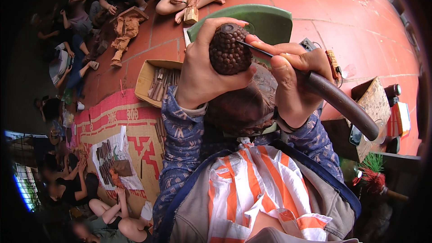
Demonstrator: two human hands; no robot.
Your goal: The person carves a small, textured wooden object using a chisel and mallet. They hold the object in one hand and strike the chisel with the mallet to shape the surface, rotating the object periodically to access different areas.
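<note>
Up in front of me, my left hand (198, 74) is wrapped round a dark brown carved wooden piece (230, 54) covered with small rounded knobs, its flat round end facing up. A carving chisel (344, 104) with a thick dark wooden handle is gripped in my right hand (299, 81). Its thin metal blade points left, and the tip meets the knobs near the upper right of the carving. Under both hands sits a larger dark, glossy wooden carving (245, 103), partly hidden by my hands and wrists.
A green plastic seat (270, 22) stands just beyond my hands. To the left are a cardboard box (146, 83) of tools and a patterned mat (112, 117). At right stands a worn wooden box (375, 96) near a power strip (333, 63). Other people sit carving at the far left.
</note>
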